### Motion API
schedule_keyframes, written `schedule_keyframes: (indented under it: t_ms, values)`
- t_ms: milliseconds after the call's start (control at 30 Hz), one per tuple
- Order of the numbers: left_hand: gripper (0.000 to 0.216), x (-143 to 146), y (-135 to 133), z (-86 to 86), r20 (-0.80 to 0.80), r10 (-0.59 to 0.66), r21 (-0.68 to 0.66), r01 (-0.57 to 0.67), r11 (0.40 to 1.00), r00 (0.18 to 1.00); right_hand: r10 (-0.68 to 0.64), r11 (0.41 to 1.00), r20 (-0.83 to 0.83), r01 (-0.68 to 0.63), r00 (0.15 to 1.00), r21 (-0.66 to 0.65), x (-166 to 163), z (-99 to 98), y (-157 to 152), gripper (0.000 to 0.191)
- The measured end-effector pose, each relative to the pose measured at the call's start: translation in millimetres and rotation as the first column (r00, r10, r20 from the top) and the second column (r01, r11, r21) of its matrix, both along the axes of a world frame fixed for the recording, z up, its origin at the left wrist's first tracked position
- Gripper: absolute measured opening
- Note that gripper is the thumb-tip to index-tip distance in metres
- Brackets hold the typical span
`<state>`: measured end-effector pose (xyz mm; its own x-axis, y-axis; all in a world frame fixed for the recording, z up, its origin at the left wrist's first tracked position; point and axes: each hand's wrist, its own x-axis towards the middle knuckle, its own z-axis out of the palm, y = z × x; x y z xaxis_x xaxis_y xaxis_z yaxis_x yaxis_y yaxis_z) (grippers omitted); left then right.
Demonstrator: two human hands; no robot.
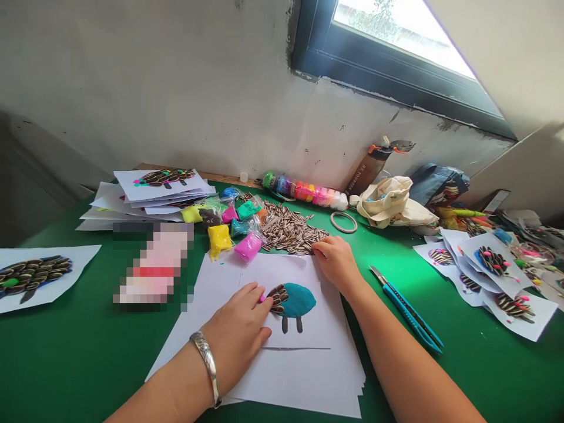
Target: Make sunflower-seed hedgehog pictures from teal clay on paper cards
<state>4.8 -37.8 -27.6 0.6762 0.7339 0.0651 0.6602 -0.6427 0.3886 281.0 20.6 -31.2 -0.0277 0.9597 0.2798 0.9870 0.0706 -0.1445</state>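
Left hand [240, 329] flat on paper sheets [299, 382], fingers slightly spread, nothing visibly gripped. Striped seeds [286, 229] heaped loose on green counter [57, 364], just left of right hand's [338, 263] fingers. Teal clay oval [301, 301] between hands, long axis sideways, left end seed-covered. Right fingers bunched, nearer heap; hold unclear.

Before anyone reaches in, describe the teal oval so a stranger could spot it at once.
On the green table, find the white sheets under the left hand. Beside that hand is the teal oval, above two dark legs. Seeds cover only the end by that hand, while the far-left figure is mostly covered.
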Motion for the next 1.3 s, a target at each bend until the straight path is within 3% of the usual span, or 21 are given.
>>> schedule_keyframes:
  t_ms: [433,867,1133,1233,1300]
  values:
    - [0.042,-1,1,-3.5,0.031,0.005,0.004,-0.005,1.0,1.0,-0.045,0.998,0.185,0.052,0.982,-0.032,-3,0.0,1,0.021]
    - [0.041,-1,0,3.0,-0.029,-0.008,0.017,0.009,1.0,1.0,-0.002,0.998,0.242,-0.012,0.97,0.054,-8,-3.9,-8,0.019]
    - [0.04,0,0,5.7,-0.051,-0.02,0.021,0.021,1.0,0.998,-0.041,0.987,0.028,0.036,0.999,0.158,-11,2.4,-18,0.025]
    - [0.041,1,1,8.5,-0.069,-0.024,0.011,0.025,1.0,0.997,0.05,0.992,-0.239,-0.02,0.97,0.125,-21,13.5,-35,0.014]
    - [0.041,2,2,12.8,-0.084,-0.028,-0.002,0.028,1.0,0.996,0.1,0.994,-0.487,-0.062,0.868,0.093,-31,22.5,-51,0.01]
